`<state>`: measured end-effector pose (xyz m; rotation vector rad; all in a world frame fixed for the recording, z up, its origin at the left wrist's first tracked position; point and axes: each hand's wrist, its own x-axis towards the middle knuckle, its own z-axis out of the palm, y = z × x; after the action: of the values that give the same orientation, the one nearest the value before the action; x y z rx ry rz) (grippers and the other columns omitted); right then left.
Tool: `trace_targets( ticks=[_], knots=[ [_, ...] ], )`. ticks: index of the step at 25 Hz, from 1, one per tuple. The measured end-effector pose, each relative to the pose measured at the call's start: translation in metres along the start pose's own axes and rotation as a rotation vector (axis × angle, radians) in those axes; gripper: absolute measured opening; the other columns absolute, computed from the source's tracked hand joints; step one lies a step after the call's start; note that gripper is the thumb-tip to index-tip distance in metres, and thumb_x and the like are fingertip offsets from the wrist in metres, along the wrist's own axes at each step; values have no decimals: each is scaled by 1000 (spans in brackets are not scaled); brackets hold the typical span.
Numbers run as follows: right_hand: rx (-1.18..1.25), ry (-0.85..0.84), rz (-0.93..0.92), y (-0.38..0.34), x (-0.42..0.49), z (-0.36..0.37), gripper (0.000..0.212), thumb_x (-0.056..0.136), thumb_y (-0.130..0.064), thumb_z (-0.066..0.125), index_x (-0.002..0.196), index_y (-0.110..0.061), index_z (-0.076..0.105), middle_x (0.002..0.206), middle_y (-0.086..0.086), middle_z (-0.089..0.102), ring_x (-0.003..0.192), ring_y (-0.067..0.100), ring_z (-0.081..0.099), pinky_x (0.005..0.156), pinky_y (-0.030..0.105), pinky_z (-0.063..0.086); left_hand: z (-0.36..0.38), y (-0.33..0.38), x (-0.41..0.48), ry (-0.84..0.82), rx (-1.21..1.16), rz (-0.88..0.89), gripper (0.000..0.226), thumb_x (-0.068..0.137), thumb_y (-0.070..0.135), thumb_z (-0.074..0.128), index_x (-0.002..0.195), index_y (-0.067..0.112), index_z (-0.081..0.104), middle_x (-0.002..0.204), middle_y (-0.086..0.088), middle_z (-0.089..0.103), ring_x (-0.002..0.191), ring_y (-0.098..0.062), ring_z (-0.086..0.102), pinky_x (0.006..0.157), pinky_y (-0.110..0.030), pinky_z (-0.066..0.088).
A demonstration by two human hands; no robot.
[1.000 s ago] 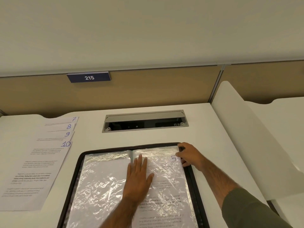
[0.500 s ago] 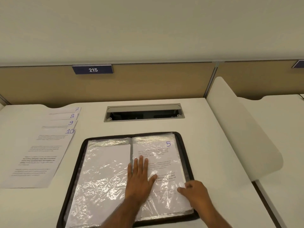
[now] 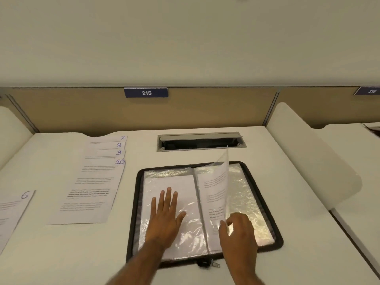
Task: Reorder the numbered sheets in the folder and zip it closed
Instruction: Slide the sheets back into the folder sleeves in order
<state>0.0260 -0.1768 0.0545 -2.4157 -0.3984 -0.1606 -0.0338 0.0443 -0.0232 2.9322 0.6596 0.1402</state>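
The folder (image 3: 265,194) lies open flat on the table (image 3: 61,254) in front of the person, its black zip edge framing crinkled clear pockets that catch the light. The left hand (image 3: 165,217) rests palm down on the left page, fingers straight and spread, its grip open and holding nothing. It seems placed there to pin that side so the folder does not slide. The right hand (image 3: 238,231) has its grip closed on the lower edge of one sleeve (image 3: 218,186), pinched and raised nearly upright beside the spine, probably to leaf to another pocket. That sleeve carries a printed sheet whose number cannot be read from here. To the left, loose sheets (image 3: 92,188) marked 7 to 10 lie fanned, with a sheet marked 6 (image 3: 12,210) further left, likely so the numbers show. The zip pull (image 3: 214,264) sits at the near edge, the zip undone.
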Motion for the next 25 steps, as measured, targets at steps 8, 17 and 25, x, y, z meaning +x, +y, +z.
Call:
trace_targets(
  ticks=[8, 17, 25],
  knots=[
    [-328, -52, -323, -100, -66, 71, 14, 83, -21, 75, 90, -11, 69, 129, 13, 64, 127, 36, 54, 107, 57, 44, -33, -124, -84, 27, 72, -29, 70, 106, 60, 14, 161, 17, 20, 169, -8, 8, 156, -29, 10, 120, -51, 9],
    [-410, -439, -418, -118, -107, 147, 80, 99, -65, 9, 92, -23, 76, 126, 5, 69, 119, 30, 64, 114, 50, 16, -37, -204, -129, 11, 91, -123, 71, 104, 62, 22, 157, 17, 33, 166, -8, 23, 153, -29, 19, 113, -53, 20],
    [-344, -537, -664, -192, -89, 226, 78, 94, -75, 23, 143, -16, 44, 147, 11, 54, 146, 28, 22, 120, 46, 4, -58, -316, -157, 73, 200, -348, 69, 104, 62, 28, 157, 18, 34, 165, -6, 26, 151, -25, 19, 118, -47, 10]
  ],
)
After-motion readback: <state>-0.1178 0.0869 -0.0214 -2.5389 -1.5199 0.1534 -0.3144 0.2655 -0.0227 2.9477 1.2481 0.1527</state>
